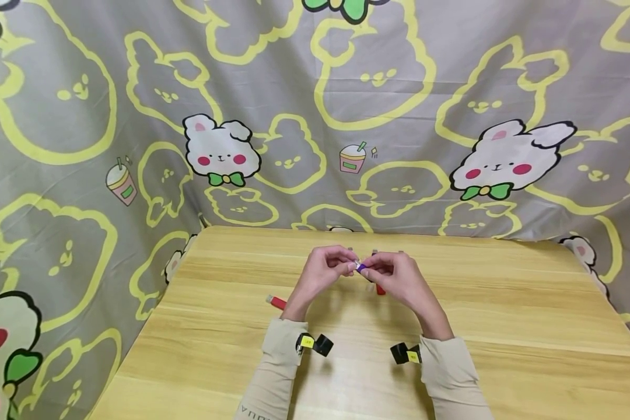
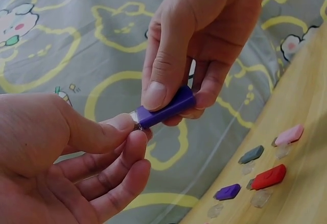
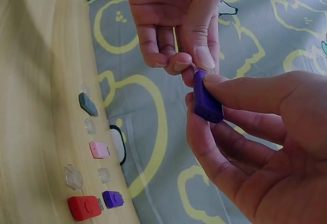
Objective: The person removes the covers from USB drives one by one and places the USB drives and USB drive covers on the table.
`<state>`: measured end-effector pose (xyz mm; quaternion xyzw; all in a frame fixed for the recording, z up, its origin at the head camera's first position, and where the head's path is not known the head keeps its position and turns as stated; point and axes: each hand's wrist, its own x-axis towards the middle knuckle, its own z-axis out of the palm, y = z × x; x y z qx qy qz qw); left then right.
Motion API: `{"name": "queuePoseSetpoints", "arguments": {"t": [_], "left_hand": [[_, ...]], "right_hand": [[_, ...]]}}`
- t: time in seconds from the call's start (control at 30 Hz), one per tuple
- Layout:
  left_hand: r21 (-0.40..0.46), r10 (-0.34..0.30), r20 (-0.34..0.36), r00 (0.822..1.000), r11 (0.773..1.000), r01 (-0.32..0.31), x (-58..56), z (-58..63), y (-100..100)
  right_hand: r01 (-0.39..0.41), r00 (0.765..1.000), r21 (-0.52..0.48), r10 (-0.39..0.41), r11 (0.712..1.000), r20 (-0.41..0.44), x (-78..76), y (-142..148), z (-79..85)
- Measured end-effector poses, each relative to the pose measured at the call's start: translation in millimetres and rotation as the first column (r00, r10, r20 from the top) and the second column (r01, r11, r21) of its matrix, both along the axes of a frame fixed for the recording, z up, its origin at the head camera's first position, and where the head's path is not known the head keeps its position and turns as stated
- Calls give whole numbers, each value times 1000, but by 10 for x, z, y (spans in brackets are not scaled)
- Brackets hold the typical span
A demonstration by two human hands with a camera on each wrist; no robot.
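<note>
A purple USB flash drive (image 2: 166, 109) is held in the air above the table, between both hands. My right hand (image 1: 396, 274) pinches its purple body between thumb and fingers. From the other side, my left hand (image 1: 322, 268) pinches the clear cap (image 2: 135, 118) at the drive's connector end. The left thumb and fingertips cover most of that cap, so how far it sits over the connector cannot be told. In the right wrist view, the purple drive (image 3: 207, 99) points away from the right palm, towards the left fingertips.
On the table (image 1: 199, 350) lie a pink drive (image 2: 289, 134), a dark green-grey drive (image 2: 251, 154), a red drive (image 2: 269, 177) and a smaller-looking purple drive (image 2: 228, 192), with clear caps (image 2: 261, 198) beside them. Another red drive (image 1: 277, 302) lies by the left wrist. A patterned curtain (image 1: 294, 87) hangs behind.
</note>
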<state>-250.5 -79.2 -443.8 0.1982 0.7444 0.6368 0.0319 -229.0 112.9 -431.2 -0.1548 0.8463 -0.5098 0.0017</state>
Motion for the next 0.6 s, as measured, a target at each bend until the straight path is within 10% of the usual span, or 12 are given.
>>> {"name": "queuePoseSetpoints", "arguments": {"t": [0.6], "left_hand": [[-40,-23,17,1000,999,24,64,108,29]], "right_hand": [[-18,1000,27,18,999,5,26,47,31]]}}
